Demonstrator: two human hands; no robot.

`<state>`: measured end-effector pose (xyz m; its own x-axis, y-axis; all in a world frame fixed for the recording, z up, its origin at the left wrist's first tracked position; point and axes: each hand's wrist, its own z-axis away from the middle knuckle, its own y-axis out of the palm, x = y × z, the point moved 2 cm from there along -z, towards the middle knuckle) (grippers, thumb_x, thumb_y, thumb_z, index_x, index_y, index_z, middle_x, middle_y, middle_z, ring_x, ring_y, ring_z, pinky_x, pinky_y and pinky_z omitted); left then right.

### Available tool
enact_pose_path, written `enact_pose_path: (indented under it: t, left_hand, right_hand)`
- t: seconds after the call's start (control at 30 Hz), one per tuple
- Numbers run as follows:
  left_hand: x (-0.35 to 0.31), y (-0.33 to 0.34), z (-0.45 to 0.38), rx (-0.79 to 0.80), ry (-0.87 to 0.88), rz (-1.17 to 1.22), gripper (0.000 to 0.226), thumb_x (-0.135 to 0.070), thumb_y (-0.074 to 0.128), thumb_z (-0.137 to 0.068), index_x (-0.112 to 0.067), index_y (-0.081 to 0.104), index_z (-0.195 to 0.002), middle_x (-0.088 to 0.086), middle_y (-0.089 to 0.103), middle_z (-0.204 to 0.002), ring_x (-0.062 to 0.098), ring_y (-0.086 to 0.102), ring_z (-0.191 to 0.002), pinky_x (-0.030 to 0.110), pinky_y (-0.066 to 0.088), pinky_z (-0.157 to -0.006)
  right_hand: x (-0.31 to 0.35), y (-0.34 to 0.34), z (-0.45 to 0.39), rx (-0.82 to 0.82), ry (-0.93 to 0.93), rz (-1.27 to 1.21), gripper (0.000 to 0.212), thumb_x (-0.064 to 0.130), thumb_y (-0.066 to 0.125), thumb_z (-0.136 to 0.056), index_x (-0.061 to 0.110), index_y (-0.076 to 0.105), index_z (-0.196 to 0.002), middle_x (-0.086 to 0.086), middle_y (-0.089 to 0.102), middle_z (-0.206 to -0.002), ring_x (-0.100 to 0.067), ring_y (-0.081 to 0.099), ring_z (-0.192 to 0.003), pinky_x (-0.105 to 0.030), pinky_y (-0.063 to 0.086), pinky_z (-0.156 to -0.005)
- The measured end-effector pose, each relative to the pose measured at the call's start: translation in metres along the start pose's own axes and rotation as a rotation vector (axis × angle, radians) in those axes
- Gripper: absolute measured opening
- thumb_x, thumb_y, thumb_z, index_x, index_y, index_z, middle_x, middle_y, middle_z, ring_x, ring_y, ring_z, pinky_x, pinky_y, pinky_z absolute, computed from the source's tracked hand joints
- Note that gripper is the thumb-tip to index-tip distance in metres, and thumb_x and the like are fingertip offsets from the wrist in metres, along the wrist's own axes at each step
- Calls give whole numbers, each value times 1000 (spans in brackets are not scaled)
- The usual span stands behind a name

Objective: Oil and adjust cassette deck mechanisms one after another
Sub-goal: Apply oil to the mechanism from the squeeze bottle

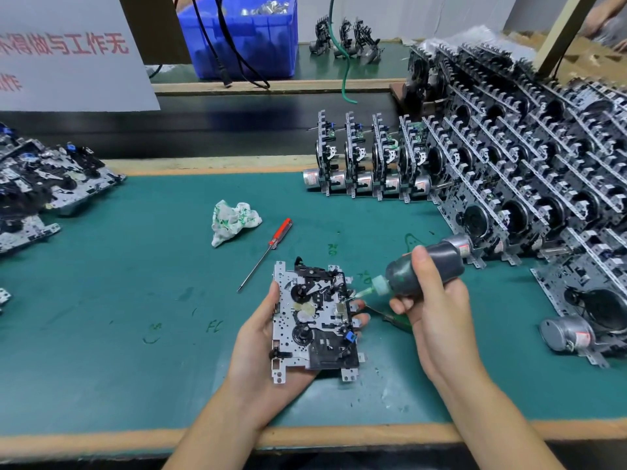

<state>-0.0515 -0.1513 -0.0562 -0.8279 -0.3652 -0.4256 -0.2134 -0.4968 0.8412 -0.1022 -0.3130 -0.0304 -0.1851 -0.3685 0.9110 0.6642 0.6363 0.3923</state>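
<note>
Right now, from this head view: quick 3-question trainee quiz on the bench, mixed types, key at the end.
1. True or false: the left hand holds the cassette mechanism off the mat.
2. The oil bottle nozzle points at the mechanism's: A) right edge B) bottom edge C) left edge
3. Which tool lies on the green mat beside the crumpled cloth?

Key: 1 true; 2 A; 3 the red-handled screwdriver. The right hand grips the bottle.
</note>
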Motion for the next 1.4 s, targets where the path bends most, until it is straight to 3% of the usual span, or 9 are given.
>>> enact_pose_path:
  t: [0.67,0.87,1.03,1.2,1.27,1.4]
  left_hand:
    - [1,-5,-2,44,-18,4,61,-50,42,-89,-3,62,-122,27,53,-132,43,52,-120,57,33,-105]
    - [0,-3,-2,67,-20,-1,62,-49,48,-87,-1,58,-126,29,50,-134,44,50,-122,58,32,-105]
    - [1,-5,-2,42,-17,-17,64,-51,42,-90,-2,57,-127,30,48,-135,43,48,-124,55,32,-107]
    - [1,-7,-2,26,-11,-27,63,-51,41,-91,-3,57,-128,30,48,-135,43,48,-125,53,30,-110]
    - [2,-8,-3,18,-9,-31,64,-52,38,-92,-3,58,-127,30,48,-135,43,48,-124,53,30,-110]
    - [1,-7,-4,11,-5,-31,65,-52,39,-92,-1,57,-127,31,48,-134,43,49,-123,54,31,-108]
  right_hand:
    - [-5,-3,-4,17,-30,18,35,46,68,-67,15,54,-72,4,54,-58,-5,43,-47,-17,37,-41]
    - [-3,-3,-2,12,-20,37,46,51,70,-58,12,57,-79,4,61,-63,-5,53,-51,-18,43,-45]
    - [3,-6,-1,12,-98,-52,41,39,75,-59,13,60,-87,3,70,-76,-10,67,-68,-22,55,-57]
    - [2,-7,-1,5,-332,325,46,24,86,-63,25,48,-89,10,66,-74,-4,62,-71,-14,47,-67]
    - [-1,-8,-1,28,-429,432,46,14,84,-67,29,48,-92,11,63,-83,-5,62,-83,-15,45,-78]
    - [-6,-10,-2,52,-453,609,43,19,80,-73,35,47,-95,21,66,-94,-2,62,-98,-17,43,-84]
